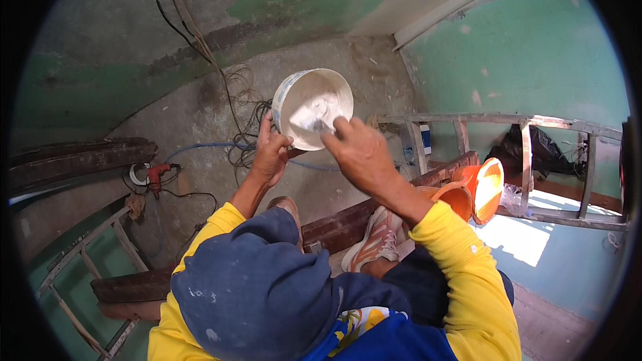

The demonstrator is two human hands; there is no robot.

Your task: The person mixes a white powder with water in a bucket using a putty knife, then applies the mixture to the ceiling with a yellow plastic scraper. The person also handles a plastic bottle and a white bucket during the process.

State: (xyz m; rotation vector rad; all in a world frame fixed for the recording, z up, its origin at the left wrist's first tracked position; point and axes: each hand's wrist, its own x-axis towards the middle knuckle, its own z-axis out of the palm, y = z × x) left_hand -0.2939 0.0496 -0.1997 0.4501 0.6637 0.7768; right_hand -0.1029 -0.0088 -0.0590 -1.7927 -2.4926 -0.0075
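A white tub [322, 79] is tipped toward me, and white paste [319, 105] lies inside it. My left hand [270, 155] grips the tub's near left side, thumb near the rim. Closed around a tool at the near right of the rim is my right hand [361, 154]. The tool's flat grey blade, which looks like a putty knife [311, 124], reaches into the paste. Its handle is mostly hidden in my fingers, and the hand is slightly blurred.
Orange buckets [487, 190] stand right of my legs, beside a ladder [461, 135] and a black plastic bag [528, 147]. Dark wooden beams [341, 228] lie near my feet. Left are a red power tool [158, 175] and another ladder [85, 264]. Cables [244, 150] trail across the concrete floor.
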